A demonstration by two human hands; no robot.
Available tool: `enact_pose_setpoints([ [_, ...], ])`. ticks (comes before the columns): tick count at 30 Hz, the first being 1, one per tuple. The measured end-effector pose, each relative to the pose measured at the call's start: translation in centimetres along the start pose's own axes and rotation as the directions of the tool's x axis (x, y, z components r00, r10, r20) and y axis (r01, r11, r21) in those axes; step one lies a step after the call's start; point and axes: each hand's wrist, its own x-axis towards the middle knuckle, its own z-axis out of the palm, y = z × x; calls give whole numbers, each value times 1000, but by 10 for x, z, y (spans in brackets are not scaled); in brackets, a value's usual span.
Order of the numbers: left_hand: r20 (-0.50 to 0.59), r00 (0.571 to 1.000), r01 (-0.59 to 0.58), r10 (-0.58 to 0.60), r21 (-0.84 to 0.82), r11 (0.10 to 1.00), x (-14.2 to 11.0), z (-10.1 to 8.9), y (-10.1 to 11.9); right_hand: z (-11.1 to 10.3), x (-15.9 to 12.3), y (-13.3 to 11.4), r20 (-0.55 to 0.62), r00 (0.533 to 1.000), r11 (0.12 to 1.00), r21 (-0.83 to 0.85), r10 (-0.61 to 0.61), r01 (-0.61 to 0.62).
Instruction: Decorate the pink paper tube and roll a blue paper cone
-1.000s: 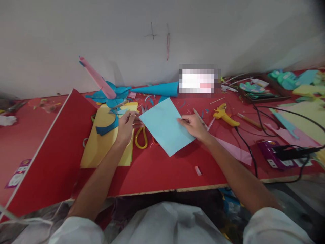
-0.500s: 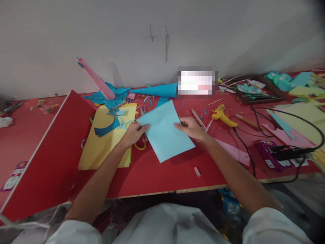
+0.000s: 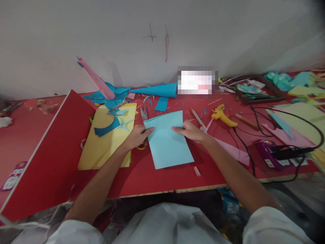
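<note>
Between both hands is a light blue sheet of paper (image 3: 169, 145), which looks doubled along its far edge. My left hand (image 3: 139, 136) grips its left side, thumb on top and fingers underneath. On the opposite side my right hand (image 3: 190, 131) pinches it the same way. Scissors (image 3: 144, 113) lie beside my left hand, their blades pointing to the wall and their yellow handle partly hidden. Left of them is a stack of yellow sheets (image 3: 106, 152) with a dark blue paper cutting (image 3: 108, 128) on it. A pencil (image 3: 198, 117) lies beyond my right hand.
A yellow glue gun (image 3: 224, 117) with a black cable lies to the right, near a purple power strip (image 3: 273, 154). A red board (image 3: 56, 152) stands tilted at left. Blue paper cones (image 3: 157, 90) and scraps line the wall. A small eraser-like piece (image 3: 197, 171) sits near the table edge.
The light blue paper has come nearer to me and turned to sit straighter. Both hands moved with it, keeping hold. More of the scissor blades and the blue strip behind now show.
</note>
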Motion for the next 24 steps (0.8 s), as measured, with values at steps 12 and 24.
enact_pose_setpoints([
  [12,73,997,-21,17,53,998,-1,1,2,3,6,8,-190,974,992,4,-127,130],
  [24,110,994,-5,-5,97,995,-3,0,5,1,5,3,-249,922,944,-220,-296,244],
])
